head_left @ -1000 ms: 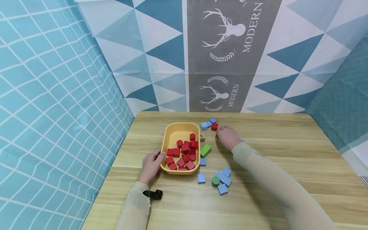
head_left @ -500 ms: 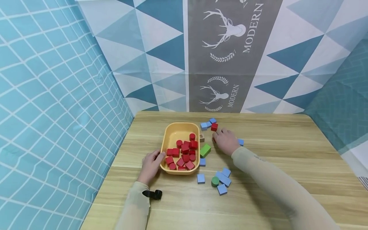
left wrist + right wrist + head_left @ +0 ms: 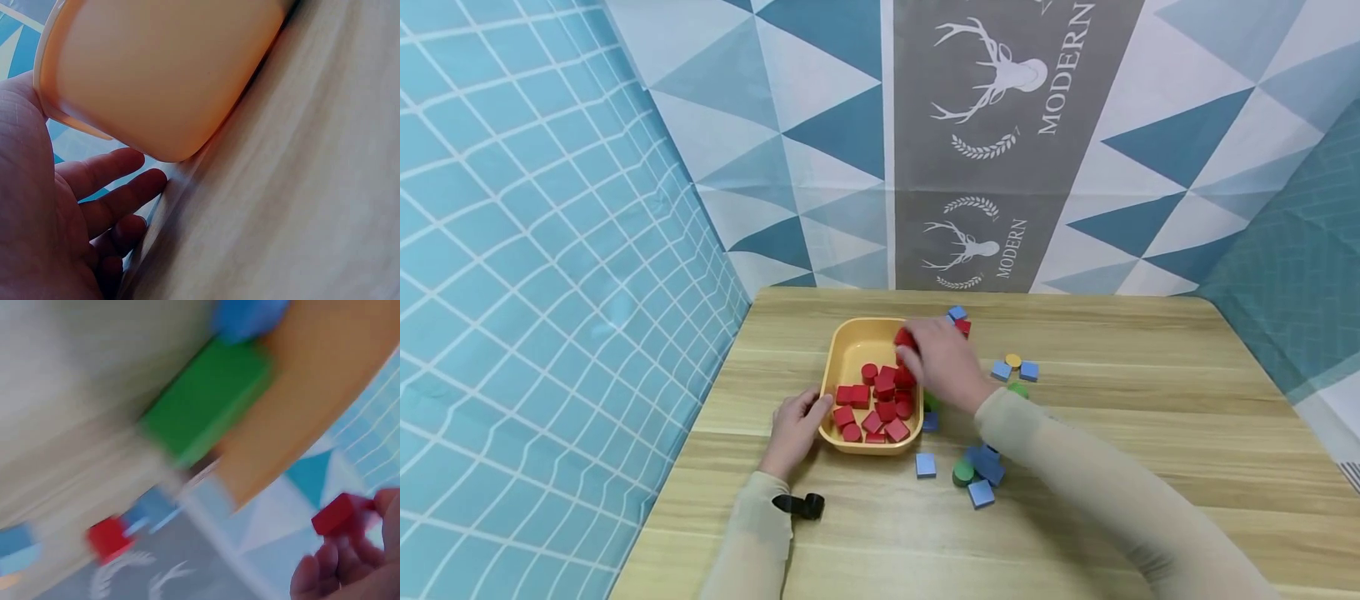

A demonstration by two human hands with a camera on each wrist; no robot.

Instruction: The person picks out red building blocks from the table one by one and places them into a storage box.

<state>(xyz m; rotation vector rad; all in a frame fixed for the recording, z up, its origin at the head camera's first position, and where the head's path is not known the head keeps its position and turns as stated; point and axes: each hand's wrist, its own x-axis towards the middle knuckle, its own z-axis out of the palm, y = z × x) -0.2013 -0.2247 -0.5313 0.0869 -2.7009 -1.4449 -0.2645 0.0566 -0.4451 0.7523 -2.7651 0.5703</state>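
A yellow plastic tray [image 3: 852, 348] stands on the table, with several red blocks [image 3: 885, 387] and red cylinders lying inside. My left hand [image 3: 793, 429] holds its near left side, thumb over the rim; in the left wrist view the fingers [image 3: 128, 197] lie loosely bent beside the outer wall. Over the tray's right rim is my right hand [image 3: 946, 360], pinching a red block [image 3: 337, 514] between thumb and fingers. Another red block [image 3: 963, 327] sits on the table behind that hand, beside blue blocks [image 3: 957, 313].
Right of the tray lie a green block [image 3: 209, 400], partly hidden in the head view, and several blue blocks [image 3: 981, 493]. A dark green cylinder [image 3: 962, 472] stands among the near ones. Farther right are a yellow disc [image 3: 1013, 362] and a light green piece [image 3: 1018, 389].
My right hand has picked up a red block from the table and carried it left to the tray's right rim. The left hand and tray have stayed in place.
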